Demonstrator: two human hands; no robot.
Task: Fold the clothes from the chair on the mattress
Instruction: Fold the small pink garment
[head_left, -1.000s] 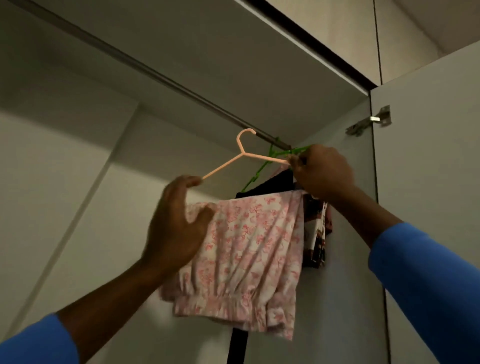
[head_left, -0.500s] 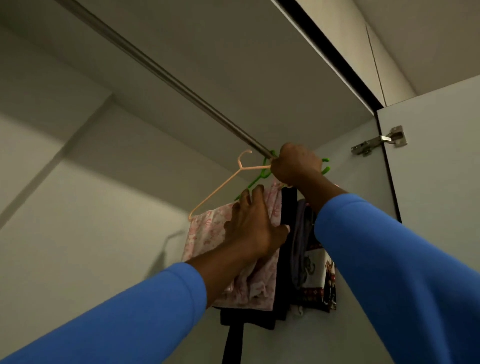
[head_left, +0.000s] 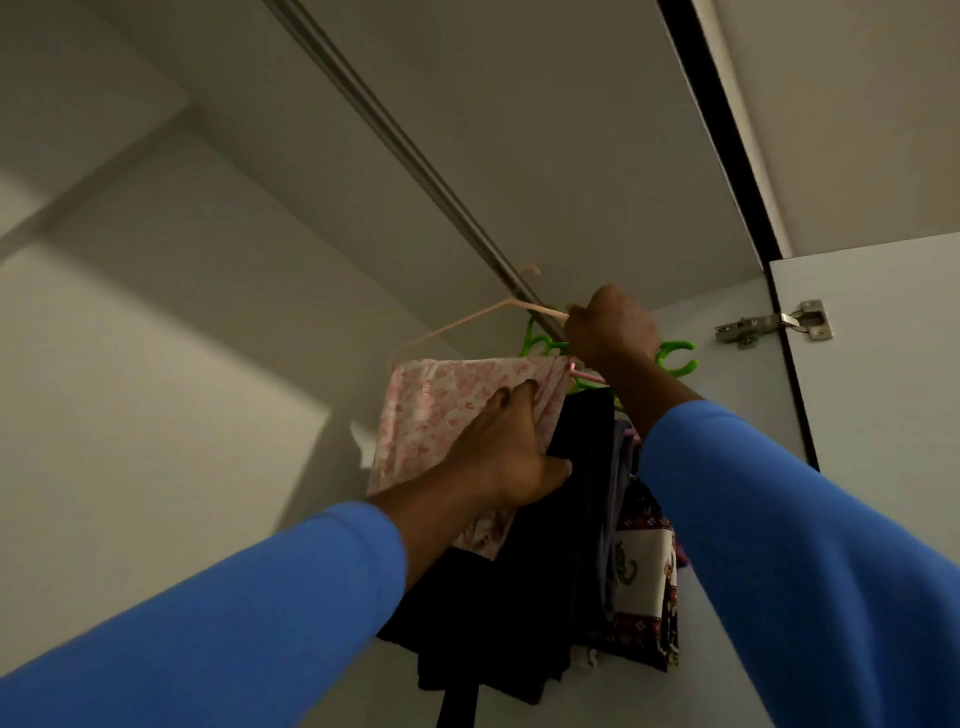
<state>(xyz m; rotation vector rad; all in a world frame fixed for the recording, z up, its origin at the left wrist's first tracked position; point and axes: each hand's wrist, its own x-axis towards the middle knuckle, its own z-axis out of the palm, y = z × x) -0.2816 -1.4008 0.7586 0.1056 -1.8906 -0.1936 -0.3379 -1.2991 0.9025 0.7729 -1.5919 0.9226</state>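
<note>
Curled tight, the right hand (head_left: 610, 332) clamps the near end of the peach hanger (head_left: 467, 319) right of centre in the frame, just under the metal rail (head_left: 415, 156). From where I stand the hanger's hook looks to be over the rail, though that spot is dim. The left hand (head_left: 511, 452) lies against the pink floral garment (head_left: 431, 405) with its fingers stretched out up the cloth and its thumb out to the right, against the black garment (head_left: 519, 597). I cannot tell whether any cloth is pinched under the palm.

The pink floral garment is draped over the hanger's bar at the middle of the frame, inside the wardrobe. The black garment hangs just beside it on the right, reaching lower, and next to that is a dark patterned cloth (head_left: 644, 571) with a pale panel. A green hanger (head_left: 675, 358) shows on both sides of the right hand. Both arms are in blue sleeves (head_left: 234, 623), reaching up from the bottom corners. At right stands the open wardrobe door (head_left: 883, 415) with its metal hinge (head_left: 774, 327).
</note>
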